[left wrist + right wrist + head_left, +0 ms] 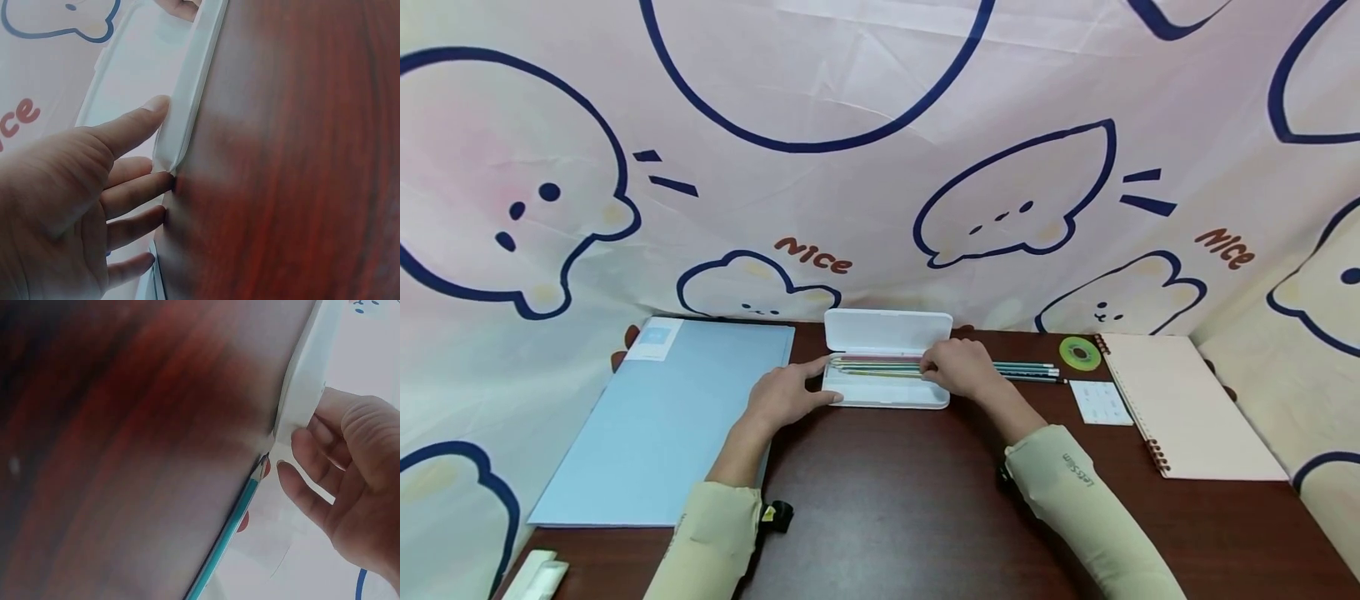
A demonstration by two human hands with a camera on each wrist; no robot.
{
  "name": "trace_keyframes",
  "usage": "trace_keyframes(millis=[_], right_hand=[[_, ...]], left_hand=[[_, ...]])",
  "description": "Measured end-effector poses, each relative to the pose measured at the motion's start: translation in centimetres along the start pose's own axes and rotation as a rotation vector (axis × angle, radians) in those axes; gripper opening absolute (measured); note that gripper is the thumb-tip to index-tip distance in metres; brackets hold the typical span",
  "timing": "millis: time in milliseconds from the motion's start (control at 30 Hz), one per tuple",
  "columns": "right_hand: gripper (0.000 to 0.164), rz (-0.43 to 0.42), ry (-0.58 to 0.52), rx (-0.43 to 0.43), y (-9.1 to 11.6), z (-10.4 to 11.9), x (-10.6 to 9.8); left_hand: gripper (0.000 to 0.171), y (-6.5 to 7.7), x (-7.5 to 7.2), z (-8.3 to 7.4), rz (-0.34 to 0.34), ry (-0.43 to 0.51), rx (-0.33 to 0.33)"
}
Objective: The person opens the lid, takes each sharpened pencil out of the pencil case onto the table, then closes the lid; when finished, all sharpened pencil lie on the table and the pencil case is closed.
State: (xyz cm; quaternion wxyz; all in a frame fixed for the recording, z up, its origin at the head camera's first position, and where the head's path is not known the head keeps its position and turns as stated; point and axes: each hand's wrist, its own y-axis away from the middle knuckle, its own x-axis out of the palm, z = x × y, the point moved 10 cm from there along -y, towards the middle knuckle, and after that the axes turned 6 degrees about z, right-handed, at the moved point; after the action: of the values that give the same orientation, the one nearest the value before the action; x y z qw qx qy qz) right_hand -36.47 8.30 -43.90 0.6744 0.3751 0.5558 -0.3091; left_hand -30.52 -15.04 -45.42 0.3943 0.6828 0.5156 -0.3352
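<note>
A white pencil case [887,397] lies with its lid [887,332] raised at the back. Several slim coloured pencils [872,367] lie lengthwise inside it. At the case's left end is my left hand [782,396]; its thumb rests on the front rim [181,119] and its nearly straight fingers touch the end. My right hand [958,367] reaches over the right end, its curled fingers pinching the pencils inside; the fingertips are partly hidden behind the case wall in the right wrist view. More pencils [1026,372] lie just right of the case, one teal pencil [231,528] with its tip near the case end.
A large light-blue folder [670,417] lies on the left. To the right are a green tape roll [1080,353], a small white card [1101,402] and a spiral notebook [1195,408]. A white packet [537,577] sits at the lower left. A printed cloth [865,208] hangs behind the table.
</note>
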Motion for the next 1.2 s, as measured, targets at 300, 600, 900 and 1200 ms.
trace_keyframes(millis=[300,600,900,1200], right_hand=[[0.011,-0.022,-0.163,0.016,0.7,-1.2,-0.3],[0.008,-0.043,-0.439,-0.023,2.0,-2.9,-0.4],[0.011,-0.091,-0.515,0.041,3.2,-5.1,-0.9],[0.014,-0.144,-0.535,0.111,5.7,-7.9,-1.8]], left_hand=[[0.078,0.0,0.0,0.0,-0.014,0.003,0.005],[0.078,-0.1,0.1,0.2,-0.011,0.003,0.003],[0.078,-0.1,0.2,0.1,-0.004,0.013,0.0],[0.078,-0.3,0.2,0.3,0.0,0.028,-0.003]])
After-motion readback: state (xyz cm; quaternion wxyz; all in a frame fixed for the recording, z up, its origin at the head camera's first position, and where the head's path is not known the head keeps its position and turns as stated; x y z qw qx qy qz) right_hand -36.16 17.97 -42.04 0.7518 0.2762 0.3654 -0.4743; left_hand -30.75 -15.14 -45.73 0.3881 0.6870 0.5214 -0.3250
